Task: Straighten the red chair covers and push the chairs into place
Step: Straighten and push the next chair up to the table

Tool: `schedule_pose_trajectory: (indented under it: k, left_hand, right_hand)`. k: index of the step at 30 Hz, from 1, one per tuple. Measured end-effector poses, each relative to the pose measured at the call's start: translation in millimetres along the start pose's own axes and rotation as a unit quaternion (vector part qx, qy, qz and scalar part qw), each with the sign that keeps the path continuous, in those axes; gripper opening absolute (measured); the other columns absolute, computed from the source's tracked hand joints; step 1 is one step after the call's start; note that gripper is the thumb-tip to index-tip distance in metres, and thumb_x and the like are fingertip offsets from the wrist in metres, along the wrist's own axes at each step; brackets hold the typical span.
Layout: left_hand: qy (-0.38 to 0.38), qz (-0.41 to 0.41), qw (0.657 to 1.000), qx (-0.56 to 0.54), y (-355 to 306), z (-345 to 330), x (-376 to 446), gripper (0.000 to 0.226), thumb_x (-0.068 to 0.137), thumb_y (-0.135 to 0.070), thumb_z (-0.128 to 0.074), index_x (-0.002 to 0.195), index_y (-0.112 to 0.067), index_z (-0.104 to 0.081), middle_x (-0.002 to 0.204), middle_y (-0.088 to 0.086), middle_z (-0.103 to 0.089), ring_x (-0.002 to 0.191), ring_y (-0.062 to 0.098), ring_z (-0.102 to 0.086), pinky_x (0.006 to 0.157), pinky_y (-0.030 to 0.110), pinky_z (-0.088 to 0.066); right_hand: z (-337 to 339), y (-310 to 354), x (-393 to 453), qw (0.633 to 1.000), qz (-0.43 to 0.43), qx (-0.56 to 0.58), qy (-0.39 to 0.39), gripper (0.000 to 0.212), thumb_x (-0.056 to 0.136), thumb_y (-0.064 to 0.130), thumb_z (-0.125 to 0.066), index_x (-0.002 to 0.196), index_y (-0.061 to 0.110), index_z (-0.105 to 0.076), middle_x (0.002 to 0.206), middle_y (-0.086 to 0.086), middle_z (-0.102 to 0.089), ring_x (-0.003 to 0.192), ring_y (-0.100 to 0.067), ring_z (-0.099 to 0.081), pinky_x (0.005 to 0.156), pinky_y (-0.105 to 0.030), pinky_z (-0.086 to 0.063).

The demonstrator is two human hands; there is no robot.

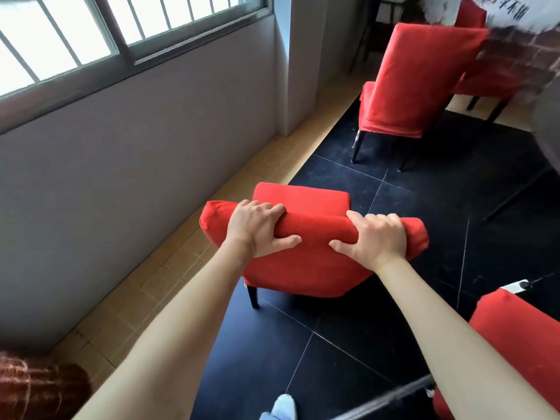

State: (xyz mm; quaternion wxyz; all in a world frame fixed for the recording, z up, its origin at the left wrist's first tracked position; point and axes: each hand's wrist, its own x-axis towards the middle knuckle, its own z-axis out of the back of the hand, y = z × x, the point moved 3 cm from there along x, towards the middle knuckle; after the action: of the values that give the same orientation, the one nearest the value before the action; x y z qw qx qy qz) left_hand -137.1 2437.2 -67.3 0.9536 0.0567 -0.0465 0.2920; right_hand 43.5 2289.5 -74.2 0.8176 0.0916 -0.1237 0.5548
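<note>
Head view: my left hand (260, 227) and right hand (375, 237), set apart, each clamp the top rail of the red fabric-covered chair (306, 262) standing on the black tiled floor (348, 344) near the grey wall (136, 153). I should push evenly, keeping the cover taut.

Bare forearms without sleeves; pale blue-white shoe (283, 407) at bottom edge.
</note>
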Motion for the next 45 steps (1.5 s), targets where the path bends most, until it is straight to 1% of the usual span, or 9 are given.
schedule_pose_trajectory:
  k: [3,8,18,23,26,30,33,38,45]
  left_hand:
    - [0.004,-0.004,1.000,-0.005,7.4,-3.5,34.6,0.088,0.063,-0.088,-0.015,0.110,-0.025,-0.056,0.091,-0.003,-0.064,0.091,0.023,-0.060,0.084,0.036,-0.039]
    - [0.007,-0.008,1.000,-0.012,25.6,-10.8,85.7,0.091,0.062,-0.089,-0.011,0.110,-0.026,-0.056,0.090,-0.005,-0.064,0.089,0.022,-0.060,0.084,0.036,-0.040]
    - [-0.012,-0.027,0.999,-0.031,56.4,-17.9,127.0,0.092,0.061,-0.090,-0.014,0.107,-0.025,-0.060,0.085,-0.002,-0.066,0.084,0.025,-0.061,0.079,0.036,-0.037]
    - [-0.023,-0.045,0.998,-0.039,59.3,-16.3,122.1,0.090,0.060,-0.088,-0.013,0.105,-0.025,-0.060,0.086,-0.001,-0.066,0.085,0.025,-0.061,0.081,0.036,-0.040]
    - [-0.028,-0.082,0.995,-0.043,67.6,-17.7,115.7,0.090,0.061,-0.088,-0.013,0.105,-0.024,-0.059,0.086,-0.001,-0.066,0.085,0.025,-0.061,0.080,0.036,-0.039]
    - [-0.032,-0.150,0.987,-0.047,82.5,-19.2,107.0,0.092,0.060,-0.089,-0.013,0.107,-0.025,-0.059,0.087,-0.001,-0.067,0.086,0.025,-0.061,0.081,0.035,-0.038]
    - [-0.035,-0.195,0.979,-0.047,93.4,-17.2,99.6,0.089,0.061,-0.089,-0.014,0.104,-0.025,-0.058,0.082,-0.001,-0.065,0.084,0.025,-0.061,0.079,0.035,-0.038]
    - [-0.035,-0.253,0.966,-0.052,103.4,-15.5,85.0,0.090,0.061,-0.089,-0.014,0.105,-0.024,-0.058,0.085,0.000,-0.066,0.086,0.026,-0.061,0.081,0.037,-0.040]
    - [-0.041,-0.316,0.946,-0.055,108.0,-16.2,92.6,0.093,0.060,-0.090,-0.012,0.105,-0.023,-0.058,0.087,0.000,-0.066,0.086,0.025,-0.061,0.078,0.035,-0.037]
  right_hand:
    - [-6.8,-11.8,30.0,1.000,-0.003,0.003,-0.001,0.103,0.074,0.088,-0.009,0.084,0.006,-0.071,0.055,-0.012,-0.059,0.052,-0.031,-0.058,0.063,-0.038,-0.042]
    - [-18.1,-24.4,77.5,1.000,-0.012,-0.009,0.003,0.101,0.075,0.086,-0.010,0.082,0.007,-0.071,0.054,-0.012,-0.059,0.050,-0.030,-0.058,0.061,-0.038,-0.044]
    - [-38.1,-23.0,117.2,0.996,-0.051,-0.048,0.063,0.083,0.067,0.082,-0.044,0.096,0.008,-0.069,0.069,-0.014,-0.064,0.068,-0.032,-0.063,0.075,-0.040,-0.039]
    - [-34.3,-10.2,111.1,0.989,-0.104,-0.071,0.073,0.099,0.063,0.089,-0.020,0.110,0.014,-0.066,0.079,-0.012,-0.068,0.080,-0.031,-0.064,0.082,-0.040,-0.036]
    - [-30.8,6.9,95.0,0.985,-0.148,-0.067,0.060,0.102,0.063,0.088,-0.016,0.107,0.012,-0.068,0.076,-0.012,-0.068,0.076,-0.032,-0.064,0.080,-0.040,-0.038]
    - [-25.0,40.4,66.7,0.977,-0.199,-0.071,0.029,0.095,0.065,0.085,-0.026,0.101,0.009,-0.071,0.067,-0.013,-0.066,0.067,-0.032,-0.063,0.075,-0.040,-0.040]
    - [-20.6,65.2,49.8,0.967,-0.239,-0.080,0.030,0.093,0.066,0.087,-0.037,0.109,0.010,-0.068,0.074,-0.012,-0.068,0.074,-0.031,-0.064,0.080,-0.040,-0.039]
    - [-12.5,100.5,27.8,0.946,-0.296,-0.118,0.063,0.097,0.063,0.087,-0.023,0.114,0.015,-0.063,0.084,-0.008,-0.069,0.085,-0.028,-0.064,0.084,-0.039,-0.036]
    - [-8.9,125.7,14.5,0.917,-0.370,-0.130,0.071,0.100,0.064,0.087,-0.025,0.127,0.015,-0.057,0.094,-0.006,-0.069,0.096,-0.026,-0.062,0.091,-0.038,-0.032]
